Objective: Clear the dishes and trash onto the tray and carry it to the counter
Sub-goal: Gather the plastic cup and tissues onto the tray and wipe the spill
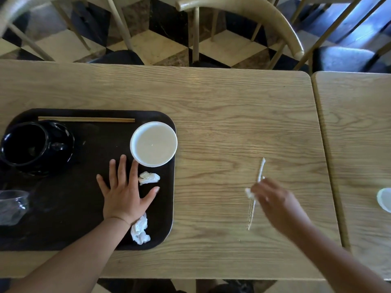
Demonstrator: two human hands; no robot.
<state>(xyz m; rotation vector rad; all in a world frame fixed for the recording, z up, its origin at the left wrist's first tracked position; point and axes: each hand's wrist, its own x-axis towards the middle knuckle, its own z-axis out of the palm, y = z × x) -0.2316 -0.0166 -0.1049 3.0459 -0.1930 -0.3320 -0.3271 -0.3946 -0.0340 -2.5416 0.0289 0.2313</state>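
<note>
Evidently at the trash-gathering step, the blurred fingers [259, 187] of the right hand [275, 199] pinch a white paper scrap [261, 168] over the bench [232, 113], well apart from the tray [63, 218] where the left hand [122, 193] lies flat and spread, so next the scrap needs carrying left onto it.

Blurry right hand [273, 199], edge-cropped plastic cup [12, 206]
</note>
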